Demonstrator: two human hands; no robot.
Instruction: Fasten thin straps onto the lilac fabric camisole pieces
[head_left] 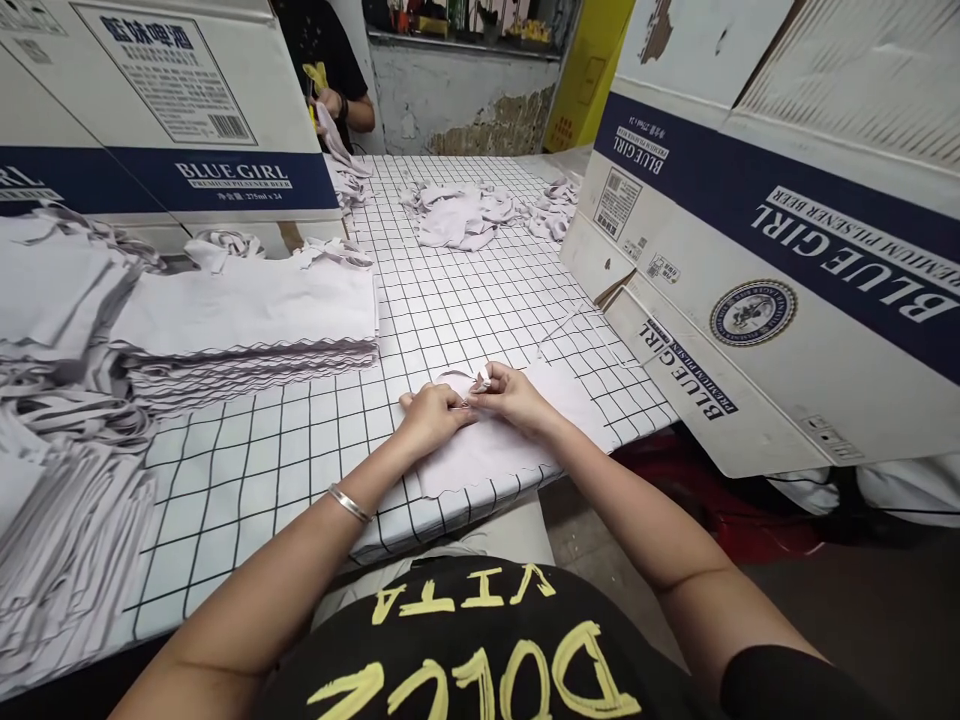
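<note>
A pale pinkish-white strapped garment (495, 450) lies flat near the table's front edge, its wavy hem towards me. My left hand (435, 415), with a silver bangle at the wrist, is closed in a pinch on a thin strap (454, 375) at the garment's upper edge. Right beside it, my right hand (511, 396) is closed too, pinching a short, pale strap end (481, 380) between thumb and fingers. The two hands' fingertips almost meet over the cloth. Exactly how the strap runs between them is hidden by the fingers.
Neat stacks of similar garments (247, 310) fill the left side of the grid-patterned tablecloth (300, 450). Loose garments (457, 215) lie in heaps farther back. Large cartons stand left (225, 110) and right (750, 240). Across the table, a person (341, 90) handles pale cloth and something yellow.
</note>
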